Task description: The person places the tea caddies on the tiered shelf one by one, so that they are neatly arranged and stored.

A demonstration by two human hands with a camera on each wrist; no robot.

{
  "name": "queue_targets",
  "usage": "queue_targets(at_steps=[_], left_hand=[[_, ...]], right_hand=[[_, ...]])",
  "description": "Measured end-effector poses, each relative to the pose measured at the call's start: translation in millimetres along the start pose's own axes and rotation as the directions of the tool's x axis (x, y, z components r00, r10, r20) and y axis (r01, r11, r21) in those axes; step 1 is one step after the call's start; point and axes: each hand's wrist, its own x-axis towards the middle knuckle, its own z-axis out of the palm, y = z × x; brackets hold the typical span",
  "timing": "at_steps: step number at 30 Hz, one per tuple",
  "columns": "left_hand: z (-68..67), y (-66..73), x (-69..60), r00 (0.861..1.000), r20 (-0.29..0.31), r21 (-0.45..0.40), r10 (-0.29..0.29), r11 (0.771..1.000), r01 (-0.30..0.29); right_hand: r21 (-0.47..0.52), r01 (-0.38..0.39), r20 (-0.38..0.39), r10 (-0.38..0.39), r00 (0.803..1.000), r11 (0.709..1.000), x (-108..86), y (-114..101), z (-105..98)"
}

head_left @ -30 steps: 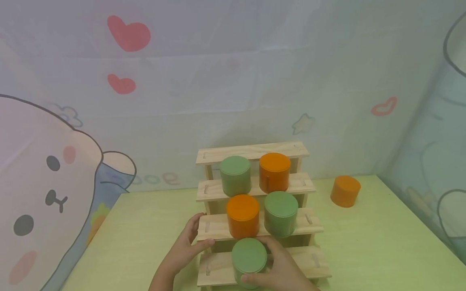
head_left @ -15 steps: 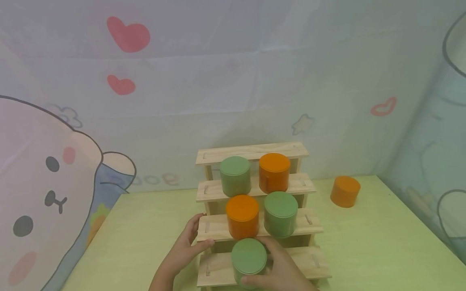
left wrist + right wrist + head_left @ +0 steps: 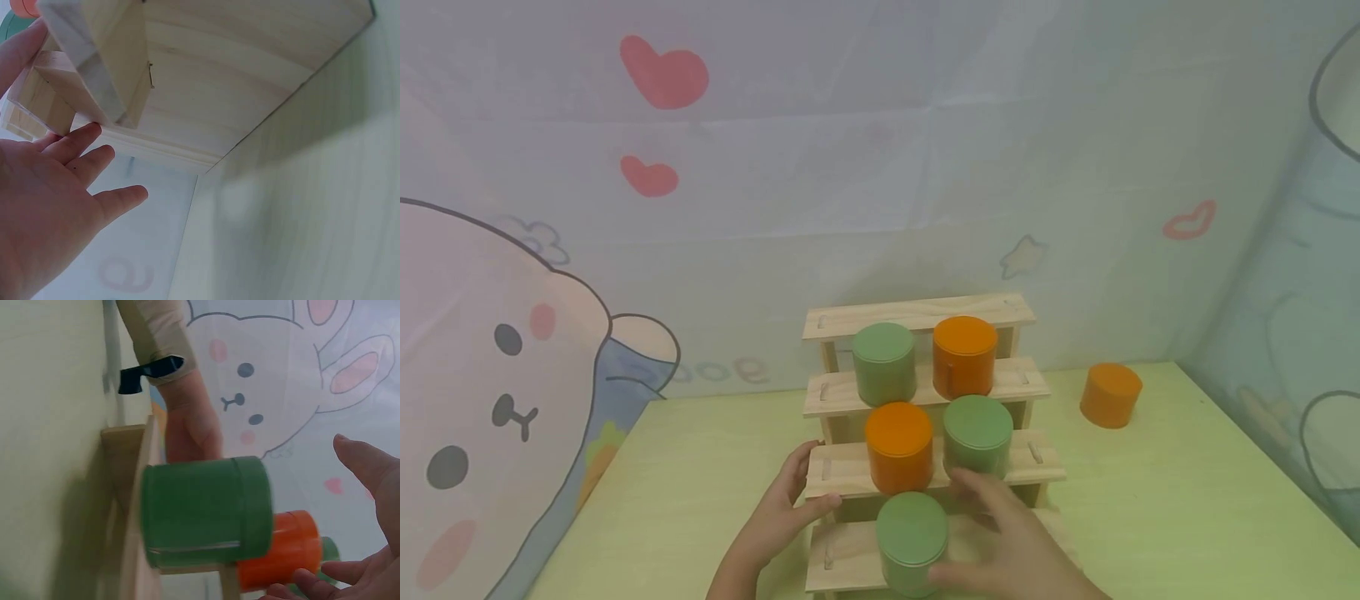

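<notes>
A stepped wooden rack (image 3: 842,546) stands on the table. On its lowest visible step sits a green canister (image 3: 912,537); my right hand (image 3: 1003,542) is just to its right, fingers apart and holding nothing. That gap also shows in the right wrist view, where the green canister (image 3: 206,512) stands clear of the spread right hand (image 3: 369,531). My left hand (image 3: 782,504) grips the rack's left end, thumb in front and fingertips behind a step. In the left wrist view, the left hand (image 3: 56,200) has some fingertips against the wood while the little finger sticks out free.
Above sit an orange canister (image 3: 899,450) and a green canister (image 3: 977,433) on one step, then a green canister (image 3: 884,367) and an orange canister (image 3: 965,358) higher up. Another orange canister (image 3: 1111,396) stands on the table (image 3: 1180,500) at right. A printed cloth (image 3: 850,150) hangs behind.
My right hand has let go of the lowest green canister and drawn off to the right. That canister stays on its step, and the left hand keeps its place.
</notes>
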Motion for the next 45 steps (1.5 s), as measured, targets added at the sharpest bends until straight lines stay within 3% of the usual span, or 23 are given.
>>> queue_targets(at_steps=[4, 6, 8, 10, 13, 16, 22, 31, 45], left_hand=[[-0.2, -0.5, -0.1, 1.0, -0.003, -0.012, 0.003, 1.0, -0.003], [0.1, -1.0, -0.2, 1.0, -0.003, -0.016, 0.003, 1.0, -0.003], [0.3, -1.7, -0.4, 1.0, -0.003, -0.021, 0.004, 1.0, -0.004], [0.5, -2.3, -0.7, 1.0, -0.002, -0.024, 0.007, 1.0, -0.007], [0.7, -2.8, -0.6, 1.0, -0.004, -0.025, 0.014, 1.0, -0.014], [0.5, -3.0, -0.2, 1.0, -0.004, -0.021, 0.017, 1.0, -0.017], [0.4, -3.6, -0.2, 1.0, 0.0, -0.029, 0.025, 0.999, -0.025], [1.0, -2.7, 0.0, 1.0, -0.003, -0.026, 0.025, 0.999, -0.025], [0.0, -1.1, 0.9, 0.999, 0.001, -0.037, 0.043, 0.998, -0.043]], right_hand=[[0.008, -0.041, -0.026, 0.041, 0.999, 0.999, -8.5, -11, -18], [-0.022, -0.006, -0.062, 0.004, 0.998, 1.0, -12.3, -14, -27], [-0.064, 0.075, -0.108, -0.082, 0.991, 0.995, -15.0, -15, -35], [-0.123, 0.152, -0.162, -0.171, 0.972, 0.981, -16.0, -16, -45], [-0.204, 0.245, -0.231, -0.29, 0.929, 0.948, -14.5, -15, -60], [-0.252, 0.257, -0.28, -0.325, 0.904, 0.933, -9.4, -13, -77], [-0.285, 0.198, -0.333, -0.291, 0.897, 0.938, 8.2, -2, -116], [-0.291, 0.151, -0.384, -0.26, 0.886, 0.945, 42.1, 33, -170], [-0.274, 0.045, -0.442, -0.167, 0.881, 0.961, 87.9, 74, -226]])
